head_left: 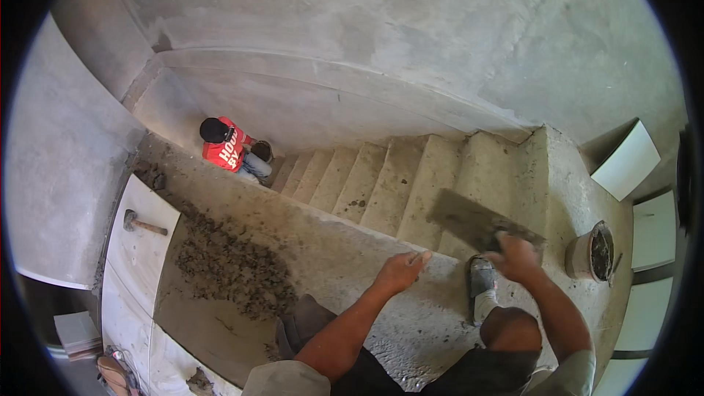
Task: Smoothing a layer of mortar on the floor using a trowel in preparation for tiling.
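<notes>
My right hand [515, 257] grips the handle of a broad, flat rectangular plastering trowel [469, 216]. Its grey, mortar-smeared blade is tilted over the lower edge of the stairs, in front of my shoe. Closer to the middle, my left hand [401, 271] is closed, with its fingers drawn together toward the trowel. Whatever it may hold is hidden or too small to make out. Beneath both hands runs the rough concrete landing [433, 323]. To the left lies a heap of crumbly dark mortar [227, 260].
Concrete steps [374, 180] descend leftward to a person in a red top [226, 148] holding a dark bucket [261, 150]. A mortar bucket [590, 253] stands at right, near white tiles [653, 231]. A hammer [144, 224] rests on a pale slab [136, 260] at left.
</notes>
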The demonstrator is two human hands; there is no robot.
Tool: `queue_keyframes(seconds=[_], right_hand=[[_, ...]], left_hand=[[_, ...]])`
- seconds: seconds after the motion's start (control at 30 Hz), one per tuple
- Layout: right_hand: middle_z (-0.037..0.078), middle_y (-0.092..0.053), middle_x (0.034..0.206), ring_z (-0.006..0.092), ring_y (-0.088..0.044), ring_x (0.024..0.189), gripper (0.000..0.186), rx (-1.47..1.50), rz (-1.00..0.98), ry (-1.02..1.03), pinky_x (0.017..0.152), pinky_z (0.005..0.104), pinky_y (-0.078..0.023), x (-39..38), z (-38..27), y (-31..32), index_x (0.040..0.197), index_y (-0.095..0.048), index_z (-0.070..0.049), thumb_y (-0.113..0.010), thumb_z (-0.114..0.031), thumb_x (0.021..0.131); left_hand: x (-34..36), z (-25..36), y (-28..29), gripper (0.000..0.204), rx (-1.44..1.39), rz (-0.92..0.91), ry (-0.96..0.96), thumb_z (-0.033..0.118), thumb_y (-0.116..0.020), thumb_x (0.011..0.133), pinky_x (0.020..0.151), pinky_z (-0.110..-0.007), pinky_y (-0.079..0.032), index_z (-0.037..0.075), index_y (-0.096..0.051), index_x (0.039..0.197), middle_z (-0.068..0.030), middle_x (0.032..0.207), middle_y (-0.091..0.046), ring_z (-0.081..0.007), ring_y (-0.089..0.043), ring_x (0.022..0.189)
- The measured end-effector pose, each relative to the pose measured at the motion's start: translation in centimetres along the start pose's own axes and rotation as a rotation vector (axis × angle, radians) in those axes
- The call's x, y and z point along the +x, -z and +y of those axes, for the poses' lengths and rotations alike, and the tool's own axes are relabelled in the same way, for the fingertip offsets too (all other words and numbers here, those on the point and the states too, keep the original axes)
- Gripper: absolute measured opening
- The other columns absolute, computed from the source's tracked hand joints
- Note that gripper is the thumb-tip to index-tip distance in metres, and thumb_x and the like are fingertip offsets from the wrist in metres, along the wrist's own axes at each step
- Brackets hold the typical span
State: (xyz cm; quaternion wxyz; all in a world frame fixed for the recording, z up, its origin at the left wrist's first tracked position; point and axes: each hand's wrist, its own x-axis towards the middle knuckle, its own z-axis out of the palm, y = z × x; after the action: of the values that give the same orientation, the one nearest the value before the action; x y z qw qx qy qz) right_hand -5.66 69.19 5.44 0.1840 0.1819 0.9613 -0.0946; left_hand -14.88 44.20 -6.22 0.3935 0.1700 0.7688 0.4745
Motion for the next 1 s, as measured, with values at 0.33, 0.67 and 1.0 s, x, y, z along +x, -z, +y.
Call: queue_keyframes(seconds=[0.33, 0.67, 1.0], right_hand=[[0.029, -0.058, 0.092, 0.0372, -0.065, 0.079, 0.028, 0.319, -0.102, 0.498, 0.059, 0.0455, -0.052, 3.9, -4.2, -8.5, 0.099, -0.051, 0.007, -0.059, -0.012, 0.079], [0.015, -0.067, 0.103, 0.0221, -0.065, 0.075, 0.034, 1.890, 0.652, -0.163, 0.070, 0.0364, -0.054, 5.1, 25.7, -11.0, 0.113, -0.061, -0.001, -0.060, -0.021, 0.086], [0.019, -0.054, 0.116, 0.0355, -0.061, 0.095, 0.041, 1.928, 1.494, -1.181, 0.075, 0.0467, -0.057, -6.4, 51.8, -15.1, 0.124, -0.045, -0.001, -0.051, -0.029, 0.094]], left_hand=[[3.8, 0.0, -4.9, 0.071, -0.686, -0.052, 0.422, 0.062, -0.023, 0.096, 0.093, -0.044, -0.044, 0.007, -0.052, 0.130, -0.0103, 0.121, -0.060, -0.0264, -0.058, 0.108], [9.9, -3.4, -3.6, 0.025, -0.645, 0.279, 0.306, 0.038, -0.059, 0.090, 0.053, -0.026, -0.045, 0.013, -0.057, 0.084, 0.0012, 0.070, -0.055, -0.0110, -0.054, 0.059], [14.0, -5.2, -4.4, 0.027, -0.722, 0.458, 0.300, 0.041, -0.061, 0.089, 0.047, -0.024, -0.038, 0.018, -0.053, 0.077, 0.0053, 0.062, -0.048, -0.0081, -0.046, 0.052]])
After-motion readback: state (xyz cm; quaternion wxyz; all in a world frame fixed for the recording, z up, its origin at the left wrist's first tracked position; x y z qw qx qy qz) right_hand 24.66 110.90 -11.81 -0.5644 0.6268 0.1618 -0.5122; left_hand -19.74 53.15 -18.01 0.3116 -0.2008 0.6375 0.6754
